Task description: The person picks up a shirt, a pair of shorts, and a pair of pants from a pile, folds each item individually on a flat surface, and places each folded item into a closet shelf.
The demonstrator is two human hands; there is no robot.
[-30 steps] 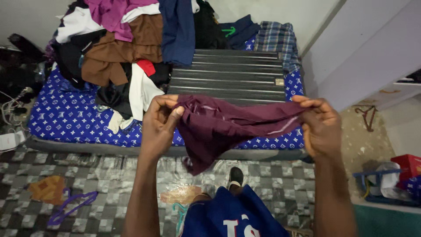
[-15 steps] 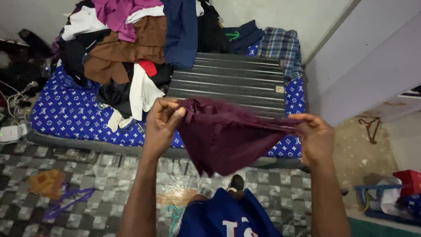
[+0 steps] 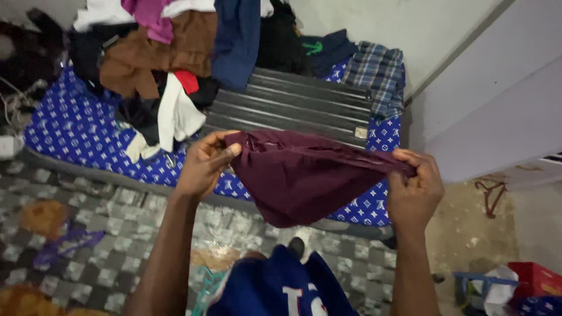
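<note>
We've got the maroon garment (image 3: 298, 178) stretched left to right, left hand (image 3: 202, 167) pinching one end, right hand (image 3: 413, 190) gripping the other, above the mattress (image 3: 76, 134).

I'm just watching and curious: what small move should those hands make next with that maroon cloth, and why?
Probably bring the left hand and right hand together, folding the maroon garment in half: it is stretched between them, sagging in mid-air.

Heap of mixed clothes (image 3: 170, 52) on the bed: cut off by top edge. Dark ribbed suitcase (image 3: 293, 108): lower edge hidden behind the held maroon cloth garment (image 3: 293, 178). Red box (image 3: 535, 280) cut by right edge. Whole frame slightly blurred; garment type indeterminate.
</note>
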